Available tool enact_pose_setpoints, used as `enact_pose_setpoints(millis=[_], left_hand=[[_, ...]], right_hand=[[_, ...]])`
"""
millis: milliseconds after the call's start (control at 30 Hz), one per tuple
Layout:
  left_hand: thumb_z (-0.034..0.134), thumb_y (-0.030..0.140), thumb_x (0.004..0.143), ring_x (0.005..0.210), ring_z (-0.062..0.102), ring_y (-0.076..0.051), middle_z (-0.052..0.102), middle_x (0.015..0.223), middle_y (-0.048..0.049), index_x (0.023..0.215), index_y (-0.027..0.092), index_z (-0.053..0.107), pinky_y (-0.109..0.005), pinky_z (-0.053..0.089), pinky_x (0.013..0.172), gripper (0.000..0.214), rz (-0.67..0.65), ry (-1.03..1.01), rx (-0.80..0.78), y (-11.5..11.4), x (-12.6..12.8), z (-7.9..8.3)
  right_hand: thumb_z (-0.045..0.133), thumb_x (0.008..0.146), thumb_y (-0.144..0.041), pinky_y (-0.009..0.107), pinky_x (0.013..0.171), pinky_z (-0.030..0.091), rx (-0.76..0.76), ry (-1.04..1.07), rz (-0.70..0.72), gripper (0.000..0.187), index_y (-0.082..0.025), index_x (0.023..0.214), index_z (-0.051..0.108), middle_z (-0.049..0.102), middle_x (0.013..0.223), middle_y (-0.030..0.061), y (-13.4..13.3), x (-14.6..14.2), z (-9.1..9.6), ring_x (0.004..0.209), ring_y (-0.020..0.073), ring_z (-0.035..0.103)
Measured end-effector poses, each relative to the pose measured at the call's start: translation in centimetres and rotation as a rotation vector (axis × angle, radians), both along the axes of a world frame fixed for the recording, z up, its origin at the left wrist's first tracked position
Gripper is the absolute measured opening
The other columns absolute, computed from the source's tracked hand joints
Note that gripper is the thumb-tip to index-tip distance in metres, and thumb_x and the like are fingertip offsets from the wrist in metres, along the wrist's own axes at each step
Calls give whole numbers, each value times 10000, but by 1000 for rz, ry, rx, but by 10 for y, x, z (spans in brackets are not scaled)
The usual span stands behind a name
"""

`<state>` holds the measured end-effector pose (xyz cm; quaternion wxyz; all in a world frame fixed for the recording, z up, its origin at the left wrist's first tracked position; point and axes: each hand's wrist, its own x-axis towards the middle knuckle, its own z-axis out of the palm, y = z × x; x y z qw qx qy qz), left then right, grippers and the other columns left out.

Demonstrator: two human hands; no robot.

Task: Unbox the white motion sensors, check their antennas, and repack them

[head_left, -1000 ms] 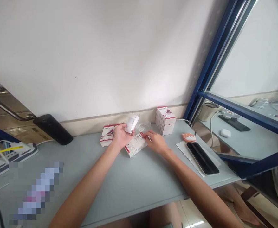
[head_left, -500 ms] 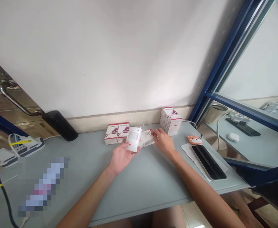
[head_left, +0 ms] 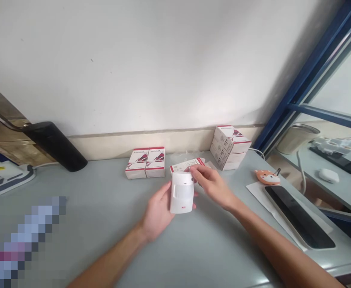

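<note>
A white motion sensor with a curved lens window stands tilted up in my left hand, whose fingers wrap behind it and show at its right edge. My right hand is closed at the sensor's upper right corner. Its thumb and forefinger pinch the short antenna there, mostly hidden by the fingertips. Just behind the sensor lies a white and red carton, partly covered by the sensor and my right hand.
Two cartons lie side by side at the wall; more cartons are stacked to the right. A phone rests on paper beside an orange animal-face item. A black cylinder and power strip are at left.
My right hand has left the carton and come to the sensor's top corner. My left hand has brought the sensor nearer and more upright. The view has shifted closer to the desk.
</note>
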<state>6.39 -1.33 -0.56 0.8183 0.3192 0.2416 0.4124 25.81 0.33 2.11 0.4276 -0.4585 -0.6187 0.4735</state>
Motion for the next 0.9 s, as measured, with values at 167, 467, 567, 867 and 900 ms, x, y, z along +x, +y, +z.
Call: enact_pose_setpoints(millis=[167, 467, 567, 867, 900], left_hand=[[393, 421, 1016, 947, 707, -355, 765, 1132, -211, 1293, 74, 674, -509, 442, 953, 526, -68, 86, 94, -1, -2, -1], [411, 397, 922, 798, 676, -316, 769, 992, -207, 1121, 56, 698, -442, 430, 844, 488, 0, 189, 146, 2, -7, -7], [430, 405, 913, 762, 667, -305, 764, 972, -188, 1129, 78, 696, -422, 428, 793, 473, 25, 180, 139, 1, -7, -9], [416, 367, 871, 693, 635, -295, 749, 897, -175, 1113, 78, 696, -422, 448, 739, 469, 52, 160, 162, 1, -6, -8], [416, 366, 870, 699, 638, -298, 749, 898, -176, 1119, 78, 696, -423, 450, 740, 472, 53, 159, 164, 1, -6, -9]], right_hand=[[561, 996, -494, 302, 706, 375, -69, 32, -42, 355, -226, 892, 769, 588, 735, -11, 1, 2, -1, 717, 149, 483], [568, 940, -452, 299, 681, 348, -54, 31, -125, 317, -222, 872, 777, 581, 760, -13, 4, -3, -7, 711, 146, 441], [567, 934, -452, 295, 674, 348, -38, 33, -119, 316, -226, 852, 772, 586, 762, -15, 3, -4, -5, 704, 145, 441], [571, 939, -460, 293, 666, 347, 6, 79, -124, 314, -221, 853, 756, 562, 726, -17, -2, -11, -4, 700, 150, 444], [571, 941, -458, 292, 668, 347, 10, 82, -128, 313, -221, 848, 753, 560, 725, -19, -2, -11, -4, 701, 149, 444]])
